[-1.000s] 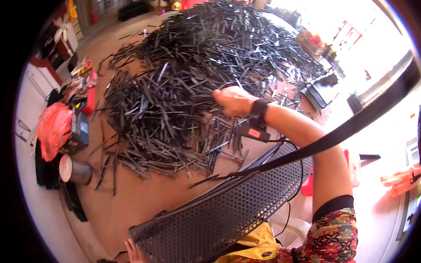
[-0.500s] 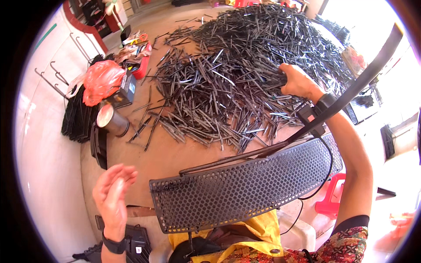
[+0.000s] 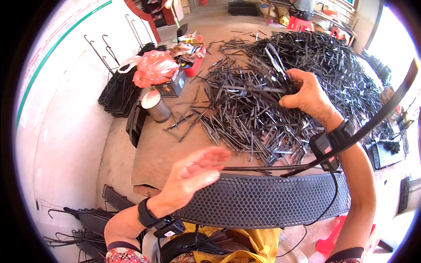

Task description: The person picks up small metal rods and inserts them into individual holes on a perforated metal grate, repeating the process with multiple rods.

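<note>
My right hand (image 3: 312,97) is closed around a loose bunch of thin dark strips (image 3: 271,84), raised over a large heap of similar black strips (image 3: 237,125). Some strips in the bunch shine white along their lengths and fan out past the fingers. My left hand (image 3: 191,174) is open, thumb apart and palm turned toward the right, with nothing in it. It hovers near the left end of a long black perforated metal panel (image 3: 272,199) lying in front of me. A long dark curved bar (image 3: 381,116) runs along the panel's far side and rises to the right.
Left of the heap stand a metal can (image 3: 157,107), a dark box (image 3: 173,85) under a red plastic bag (image 3: 154,69), and a red container (image 3: 193,68). Black metal frames with hooked rods lean along the white wall (image 3: 74,114). A red stool (image 3: 333,236) is at lower right.
My right hand has lifted a bunch of strips from the heap. My left hand has moved right, over the panel's edge. The view has shifted, showing more of the far floor.
</note>
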`<state>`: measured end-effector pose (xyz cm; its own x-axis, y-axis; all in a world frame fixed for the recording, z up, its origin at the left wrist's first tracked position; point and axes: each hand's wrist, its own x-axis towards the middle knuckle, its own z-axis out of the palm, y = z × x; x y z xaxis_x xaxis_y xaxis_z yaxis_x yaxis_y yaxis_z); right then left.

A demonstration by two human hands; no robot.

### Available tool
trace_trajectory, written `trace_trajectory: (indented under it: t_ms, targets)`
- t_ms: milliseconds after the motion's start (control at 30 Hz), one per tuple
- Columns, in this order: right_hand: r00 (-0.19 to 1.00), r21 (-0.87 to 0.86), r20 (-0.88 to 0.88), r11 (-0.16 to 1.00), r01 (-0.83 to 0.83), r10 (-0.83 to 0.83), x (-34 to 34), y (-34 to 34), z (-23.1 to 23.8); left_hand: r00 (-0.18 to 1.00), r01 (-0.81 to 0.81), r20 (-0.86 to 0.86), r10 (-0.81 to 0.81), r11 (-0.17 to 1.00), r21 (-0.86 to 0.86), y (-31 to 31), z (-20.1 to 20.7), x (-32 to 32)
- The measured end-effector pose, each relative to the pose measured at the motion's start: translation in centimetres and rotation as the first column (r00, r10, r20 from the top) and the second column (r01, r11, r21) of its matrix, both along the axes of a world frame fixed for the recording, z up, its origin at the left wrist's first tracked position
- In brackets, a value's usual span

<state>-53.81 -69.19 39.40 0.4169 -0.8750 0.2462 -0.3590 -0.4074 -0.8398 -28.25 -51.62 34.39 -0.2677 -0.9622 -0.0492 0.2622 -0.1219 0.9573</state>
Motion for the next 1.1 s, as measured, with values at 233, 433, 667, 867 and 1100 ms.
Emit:
trace_trajectory:
  t_ms: [233, 433, 667, 867, 1100]
  targets:
    - [0.987, 0.146, 0.01, 0.977, -0.159, 0.159, 1.6, -0.2, -0.2, 0.965, 0.107, -0.256, -0.058, 0.977, 0.183, -2.3, -1.4, -2.6]
    - [0.902, 0.173, -0.06, 0.895, -0.412, 0.427, 3.4, -0.5, -0.6, 0.905, 0.079, -0.425, 0.019, 0.974, 0.213, -4.6, -2.8, -4.1]
    - [0.811, 0.099, -0.103, 0.817, -0.568, 0.576, 5.0, -0.9, -2.8, 0.877, 0.063, -0.481, -0.012, 0.994, 0.09, -7.2, -3.7, -5.7]
    - [0.709, -0.094, -0.352, 0.73, -0.677, 0.611, 6.3, -1.3, -6.3, 0.862, -0.052, -0.495, 0.111, 0.99, 0.131, -8.4, -5.3, -5.5]
    - [0.636, -0.129, -0.482, 0.669, -0.732, 0.602, 7.0, -0.8, -7.3, 0.792, -0.158, -0.477, 0.382, 0.882, 0.443, -8.9, -5.3, -5.0]
